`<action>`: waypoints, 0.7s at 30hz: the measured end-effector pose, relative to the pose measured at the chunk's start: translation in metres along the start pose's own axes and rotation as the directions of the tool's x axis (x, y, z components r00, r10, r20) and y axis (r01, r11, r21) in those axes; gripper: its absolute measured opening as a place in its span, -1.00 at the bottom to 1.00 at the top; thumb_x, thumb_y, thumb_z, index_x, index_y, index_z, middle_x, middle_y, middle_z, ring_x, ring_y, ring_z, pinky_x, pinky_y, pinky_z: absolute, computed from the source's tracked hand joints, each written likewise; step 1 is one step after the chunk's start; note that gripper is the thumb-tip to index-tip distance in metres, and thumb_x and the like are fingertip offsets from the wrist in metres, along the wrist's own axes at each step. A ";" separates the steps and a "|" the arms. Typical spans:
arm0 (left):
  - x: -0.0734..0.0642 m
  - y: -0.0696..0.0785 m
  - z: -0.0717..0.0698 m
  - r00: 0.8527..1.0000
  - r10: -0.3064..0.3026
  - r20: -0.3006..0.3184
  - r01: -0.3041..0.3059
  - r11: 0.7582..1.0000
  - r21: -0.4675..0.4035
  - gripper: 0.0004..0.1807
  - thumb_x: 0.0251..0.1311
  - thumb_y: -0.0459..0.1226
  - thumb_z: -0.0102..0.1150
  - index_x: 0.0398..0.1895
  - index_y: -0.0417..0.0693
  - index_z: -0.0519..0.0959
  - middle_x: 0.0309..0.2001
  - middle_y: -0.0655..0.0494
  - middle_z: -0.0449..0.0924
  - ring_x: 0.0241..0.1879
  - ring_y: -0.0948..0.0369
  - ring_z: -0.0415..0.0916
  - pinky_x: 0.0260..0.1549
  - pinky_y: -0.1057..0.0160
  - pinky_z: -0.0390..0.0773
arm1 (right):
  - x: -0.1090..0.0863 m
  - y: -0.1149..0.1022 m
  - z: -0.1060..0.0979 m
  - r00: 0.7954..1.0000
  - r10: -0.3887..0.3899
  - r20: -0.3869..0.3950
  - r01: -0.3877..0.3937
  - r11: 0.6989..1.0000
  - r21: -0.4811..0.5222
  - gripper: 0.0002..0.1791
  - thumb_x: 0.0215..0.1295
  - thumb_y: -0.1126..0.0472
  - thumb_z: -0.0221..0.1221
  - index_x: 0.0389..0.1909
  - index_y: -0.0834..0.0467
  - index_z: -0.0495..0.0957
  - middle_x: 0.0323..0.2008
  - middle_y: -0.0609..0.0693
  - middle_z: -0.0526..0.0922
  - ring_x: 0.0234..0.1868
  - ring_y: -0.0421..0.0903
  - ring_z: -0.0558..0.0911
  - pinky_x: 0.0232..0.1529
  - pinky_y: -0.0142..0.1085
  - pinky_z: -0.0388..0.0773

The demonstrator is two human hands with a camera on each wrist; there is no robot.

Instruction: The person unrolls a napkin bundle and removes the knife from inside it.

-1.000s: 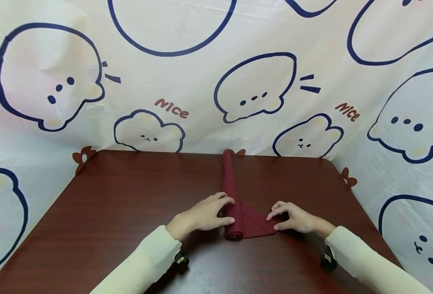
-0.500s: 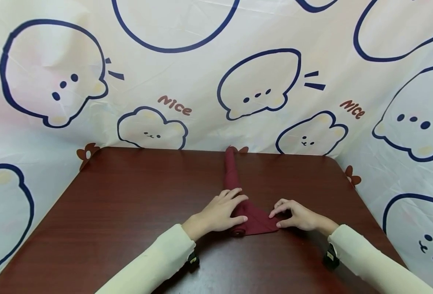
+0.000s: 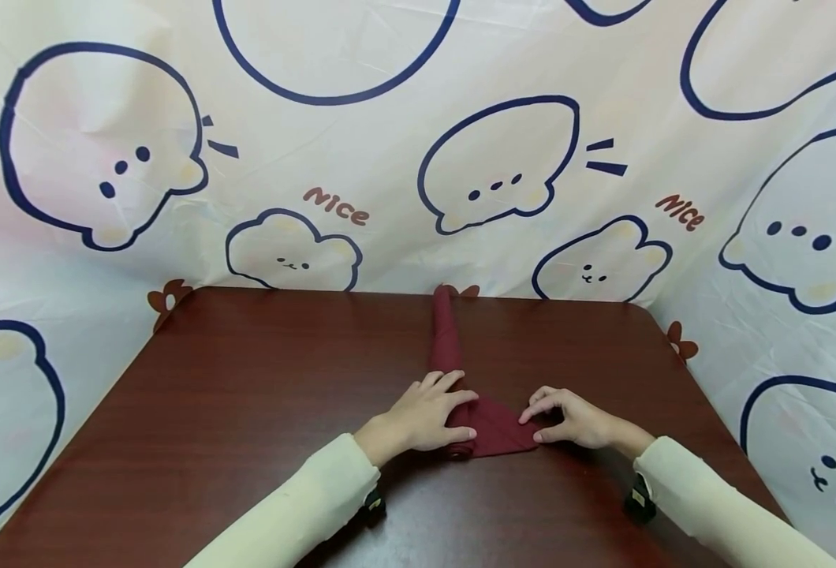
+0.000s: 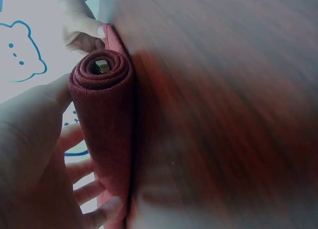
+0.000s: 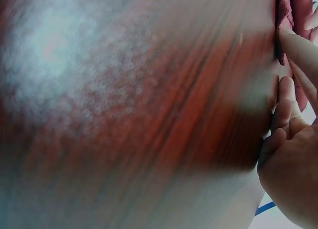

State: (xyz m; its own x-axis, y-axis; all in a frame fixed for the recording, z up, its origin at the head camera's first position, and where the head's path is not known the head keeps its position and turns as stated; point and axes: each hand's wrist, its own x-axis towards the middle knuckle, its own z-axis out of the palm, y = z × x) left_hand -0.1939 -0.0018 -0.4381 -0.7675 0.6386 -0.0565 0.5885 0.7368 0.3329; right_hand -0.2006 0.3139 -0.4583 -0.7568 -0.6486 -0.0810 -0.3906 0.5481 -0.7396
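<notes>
A dark red cloth [image 3: 446, 331] lies mostly rolled into a long tube pointing away across the table. One loose flap [image 3: 499, 430] spreads right from its near part. My left hand [image 3: 421, 414] holds the near part of the roll, fingers bent over it and thumb by its near end. In the left wrist view the coiled end [image 4: 102, 72] shows, with a small pale, shiny piece [image 4: 103, 66] inside. My right hand [image 3: 577, 420] pinches the flap's right corner between thumb and fingers. In the right wrist view only a strip of cloth [image 5: 284, 20] shows beside the fingers.
The dark brown table [image 3: 269, 379] has a wood-grain top. Behind it and at both sides hangs a pale curtain [image 3: 382, 158] with cartoon drawings, close to the table's edges. A dark device [image 3: 374, 505] is on the left wrist, another device [image 3: 640, 497] on the right.
Over the second, my left hand has shifted right and reaches further over the roll, and the visible flap has become slightly narrower. The right hand keeps its pinch on the corner.
</notes>
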 end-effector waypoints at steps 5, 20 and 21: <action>-0.003 -0.004 -0.001 1.000 0.006 0.011 -0.005 1.000 -0.018 -0.36 0.32 0.21 0.14 0.42 0.27 0.43 0.58 0.04 0.14 0.50 -0.01 0.16 0.35 -0.21 0.33 | -0.001 0.001 0.000 1.000 0.009 -0.005 -0.009 1.000 -0.021 -0.74 0.27 0.11 0.36 -0.02 0.00 0.73 -0.02 0.02 0.55 0.03 -0.16 0.44 0.09 -0.28 0.39; -0.010 -0.015 -0.002 1.000 0.005 0.012 -0.003 0.996 -0.088 -0.35 0.31 0.19 0.17 0.42 0.26 0.42 0.60 0.03 0.09 0.50 -0.04 0.16 0.36 -0.20 0.32 | 0.001 0.003 0.000 1.000 0.015 -0.006 -0.015 1.000 -0.022 -0.73 0.26 0.12 0.37 -0.02 0.00 0.73 -0.02 0.01 0.55 0.03 -0.21 0.43 0.10 -0.29 0.38; -0.010 -0.016 -0.002 1.000 0.005 0.011 -0.004 0.996 -0.093 -0.35 0.31 0.19 0.17 0.42 0.26 0.42 0.60 0.03 0.09 0.50 -0.05 0.16 0.35 -0.21 0.32 | 0.001 0.003 0.000 1.000 0.016 -0.007 -0.016 1.000 -0.024 -0.73 0.26 0.11 0.37 -0.02 0.00 0.73 -0.02 0.01 0.55 0.03 -0.22 0.43 0.10 -0.30 0.38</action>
State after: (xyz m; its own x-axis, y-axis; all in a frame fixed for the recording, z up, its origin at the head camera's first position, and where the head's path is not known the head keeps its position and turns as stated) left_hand -0.1959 -0.0208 -0.4407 -0.7619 0.6444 -0.0650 0.5651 0.7104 0.4196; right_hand -0.2031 0.3149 -0.4607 -0.7667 -0.6359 -0.0877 -0.3909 0.5709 -0.7220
